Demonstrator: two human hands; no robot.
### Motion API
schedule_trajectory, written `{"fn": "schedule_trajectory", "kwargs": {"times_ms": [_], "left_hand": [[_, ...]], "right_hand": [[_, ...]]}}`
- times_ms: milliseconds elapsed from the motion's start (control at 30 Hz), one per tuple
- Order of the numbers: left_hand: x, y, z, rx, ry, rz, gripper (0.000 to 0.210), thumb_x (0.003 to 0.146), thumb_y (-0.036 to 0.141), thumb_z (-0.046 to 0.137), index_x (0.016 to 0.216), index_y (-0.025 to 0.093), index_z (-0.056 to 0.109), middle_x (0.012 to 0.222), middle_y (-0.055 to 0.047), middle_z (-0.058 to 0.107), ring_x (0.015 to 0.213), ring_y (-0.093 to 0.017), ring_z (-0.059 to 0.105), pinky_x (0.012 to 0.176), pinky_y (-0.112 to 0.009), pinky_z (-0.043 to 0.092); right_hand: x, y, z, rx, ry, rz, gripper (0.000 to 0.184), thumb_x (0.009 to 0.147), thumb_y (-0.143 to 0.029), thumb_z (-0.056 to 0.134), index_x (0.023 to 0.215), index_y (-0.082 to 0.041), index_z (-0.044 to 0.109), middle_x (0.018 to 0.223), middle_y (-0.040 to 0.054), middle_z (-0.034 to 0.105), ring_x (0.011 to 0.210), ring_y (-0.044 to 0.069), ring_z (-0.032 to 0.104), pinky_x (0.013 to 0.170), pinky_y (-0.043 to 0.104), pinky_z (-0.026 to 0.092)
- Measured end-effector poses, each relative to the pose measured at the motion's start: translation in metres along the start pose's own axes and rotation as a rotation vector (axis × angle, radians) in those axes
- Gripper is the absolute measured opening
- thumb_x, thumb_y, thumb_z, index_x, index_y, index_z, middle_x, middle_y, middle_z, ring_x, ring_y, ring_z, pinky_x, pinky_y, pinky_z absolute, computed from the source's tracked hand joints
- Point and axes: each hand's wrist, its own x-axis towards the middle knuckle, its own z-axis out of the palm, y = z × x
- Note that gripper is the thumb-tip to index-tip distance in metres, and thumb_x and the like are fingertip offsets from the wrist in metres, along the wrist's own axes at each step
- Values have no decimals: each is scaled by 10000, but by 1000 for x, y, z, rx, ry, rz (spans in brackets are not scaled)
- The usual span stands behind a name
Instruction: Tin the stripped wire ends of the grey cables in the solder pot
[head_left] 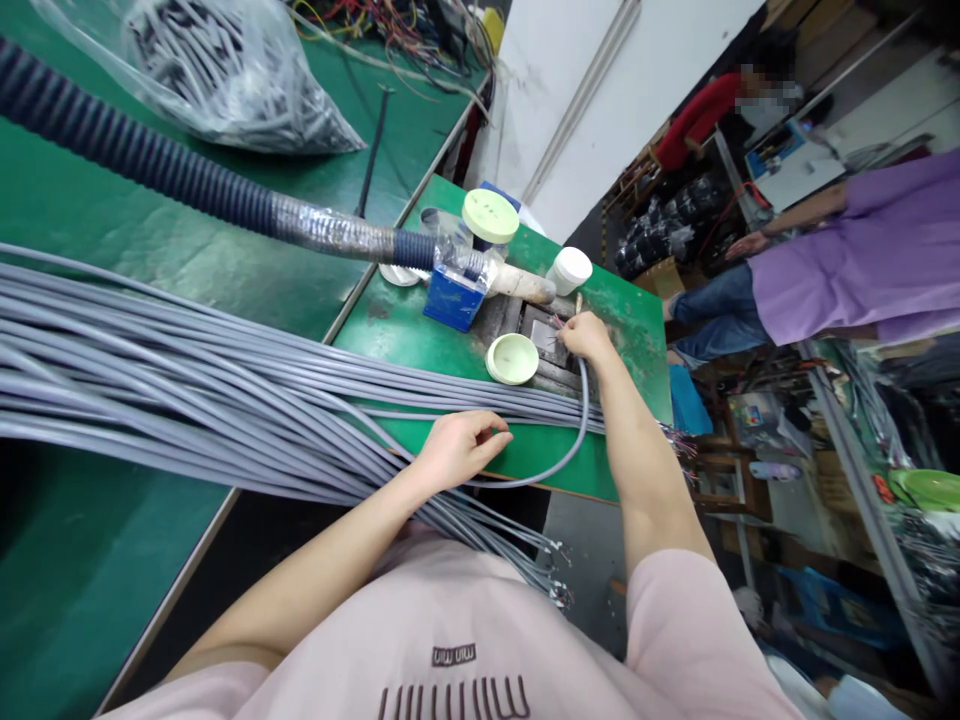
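At the far left, a thick bundle of grey cables [187, 360] runs across toward the right, lying over the green bench [637, 345]. Above it, a dark ribbed hose [165, 165], wrapped in clear tape farther along, slants down in the same direction, and behind the hose sits a clear plastic bag [232, 85] filled with short grey pieces. Near the middle, the hose passes at a blue box [454, 300]. The left hand [465, 445] is just over the near edge of the bundle, palm down, its grip loosely curled with a small gap between thumb and fingers and nothing visible in it; whether it touches the cables, one cannot tell. Beyond it are a pale green lid [491, 215] and, nearer, a pale green round dish [513, 360]. One grey cable [517, 484] leaves the area by the left hand and bends up in a wide curve to the right hand. A white jar [570, 268] stands beyond the hose's pale nozzle [525, 283]. The right hand [586, 335] has its grip closed on that cable near its end, where thin wires fan out toward the nozzle's mouth. At the far right, a person in a purple shirt [847, 240] stands well apart.
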Motion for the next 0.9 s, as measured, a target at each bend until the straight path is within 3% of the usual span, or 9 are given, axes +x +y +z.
{"fn": "schedule_trajectory", "kwargs": {"times_ms": [633,900], "left_hand": [[0,-1,1,7,1,0,175,851,319,562,820,191,677,664,13,625,580,-100,511,566,-209,351],[-1,2,0,6,9,-16,183,852,307,557,805,180,681,650,16,619,573,-94,509,569,-209,353]], "right_hand": [[-3,6,-1,36,18,-5,196,771,-273,589,821,-148,731,944,146,714,937,259,650,784,300,462],[-4,7,-1,73,40,-21,139,753,-235,595,682,-152,681,786,96,690,811,218,626,724,288,434]]}}
